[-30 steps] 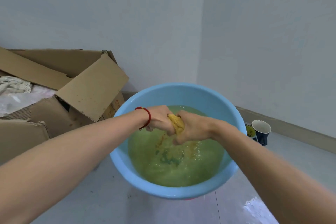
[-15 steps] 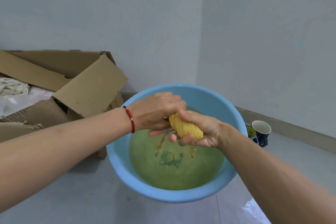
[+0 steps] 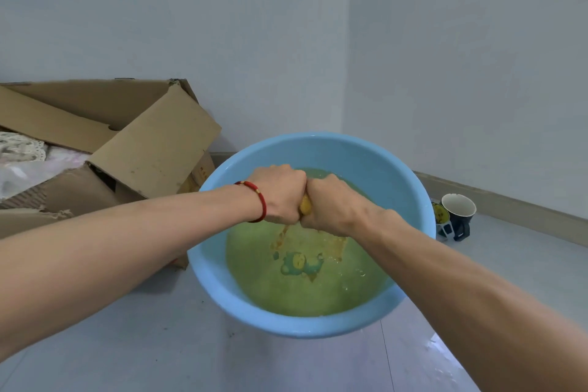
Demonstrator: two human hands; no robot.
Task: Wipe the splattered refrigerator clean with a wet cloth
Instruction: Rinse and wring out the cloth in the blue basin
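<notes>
A yellow wet cloth (image 3: 305, 204) is squeezed between both fists, and only a narrow strip of it shows. My left hand (image 3: 277, 192), with a red cord on its wrist, grips its left end. My right hand (image 3: 331, 204) grips the right end, knuckles pressed against the left fist. Both hands hover above a light blue plastic basin (image 3: 334, 153) holding cloudy greenish-yellow water, with orange drips falling onto the surface. No refrigerator is in view.
Open cardboard boxes (image 3: 152, 143) with fabric inside stand on the floor at the left, touching the basin's side. A dark mug (image 3: 458, 212) and a smaller stained cup (image 3: 440, 216) sit by the right wall. Wet patches mark the grey floor (image 3: 439, 356) at the lower right.
The cloth was twisted with my right palm turned up and much of the cloth showing; now both fists are turned knuckles up, pressed together, almost hiding the cloth. The hands rose slightly.
</notes>
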